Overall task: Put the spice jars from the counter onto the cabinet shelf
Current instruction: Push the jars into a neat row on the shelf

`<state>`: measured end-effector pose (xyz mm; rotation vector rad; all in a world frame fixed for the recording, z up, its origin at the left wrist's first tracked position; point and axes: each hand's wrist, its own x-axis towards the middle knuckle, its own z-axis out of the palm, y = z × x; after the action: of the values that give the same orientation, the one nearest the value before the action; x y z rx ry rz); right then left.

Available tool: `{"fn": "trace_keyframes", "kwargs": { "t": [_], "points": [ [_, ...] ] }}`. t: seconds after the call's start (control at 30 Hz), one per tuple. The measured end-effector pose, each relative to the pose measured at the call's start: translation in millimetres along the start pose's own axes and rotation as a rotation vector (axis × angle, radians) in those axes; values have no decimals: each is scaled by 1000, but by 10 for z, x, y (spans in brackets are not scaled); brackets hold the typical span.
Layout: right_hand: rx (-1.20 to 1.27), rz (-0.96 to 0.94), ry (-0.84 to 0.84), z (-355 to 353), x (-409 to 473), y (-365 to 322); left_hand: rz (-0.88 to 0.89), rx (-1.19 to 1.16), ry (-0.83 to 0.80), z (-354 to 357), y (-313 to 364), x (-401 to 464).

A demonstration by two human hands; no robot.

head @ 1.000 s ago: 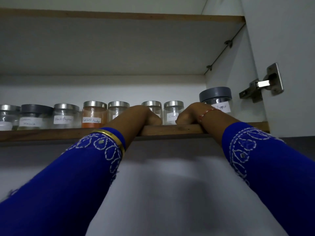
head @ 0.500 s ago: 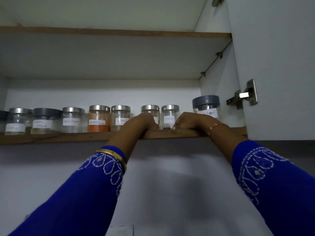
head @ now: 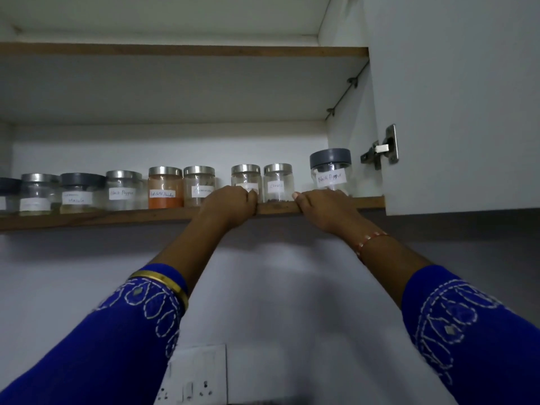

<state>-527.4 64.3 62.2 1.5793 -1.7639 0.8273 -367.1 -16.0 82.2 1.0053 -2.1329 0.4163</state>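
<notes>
An open white cabinet (head: 175,92) fills the upper view, its door (head: 455,97) swung out at three o'clock with a metal hinge (head: 381,149) on its inner face. A wooden shelf (head: 87,219) runs across the middle, from nine o'clock to the door. Two arms in blue embroidered sleeves (head: 96,346) reach up from five and seven o'clock.

A row of spice jars stands along the shelf's front edge. At the two o'clock end sits the largest, a grey-lidded jar (head: 330,173) labelled black pepper. To its left stand two steel-lidded jars close together — one labelled cloves (head: 278,182), and one with its label partly hidden (head: 246,179). Further left come a cinnamon jar (head: 199,185), a jar of orange-red powder (head: 165,187), another black pepper jar (head: 124,190) and a grey-lidded masala jar (head: 79,192).

The left hand (head: 233,203) is curled over the shelf edge, knuckles just below the partly hidden jar. The right hand (head: 324,207) rests on the edge below the large jar, fingers bent over the wood — neither holds a jar. A gold bangle (head: 163,283) circles the left wrist, and a thin bracelet (head: 369,242) the right. A wall socket (head: 195,375) sits at six o'clock.
</notes>
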Motion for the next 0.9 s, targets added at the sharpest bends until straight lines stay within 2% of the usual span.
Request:
{"fn": "trace_keyframes", "kwargs": {
  "t": [0.1,0.2,0.3,0.4,0.57,0.67,0.77,0.9],
  "points": [
    [-43,-64,45,41,-70,94,29,137,151,69,33,-127],
    [7,-70,21,11,-113,187,56,158,239,152,46,-192],
    [152,-23,-24,-101,-146,258,56,113,271,217,69,-274],
    [248,66,-92,-215,-140,387,24,87,236,208,108,-290],
    [260,155,-140,-360,-95,553,77,32,81,164,477,-175],
    [211,178,-194,-426,-7,535,54,-88,-110,130,741,-41],
    [166,205,-281,-450,92,523,-42,-228,-336,40,983,137],
    [93,232,-382,-417,213,509,-78,-332,-507,-88,1190,233]
  ]
}}
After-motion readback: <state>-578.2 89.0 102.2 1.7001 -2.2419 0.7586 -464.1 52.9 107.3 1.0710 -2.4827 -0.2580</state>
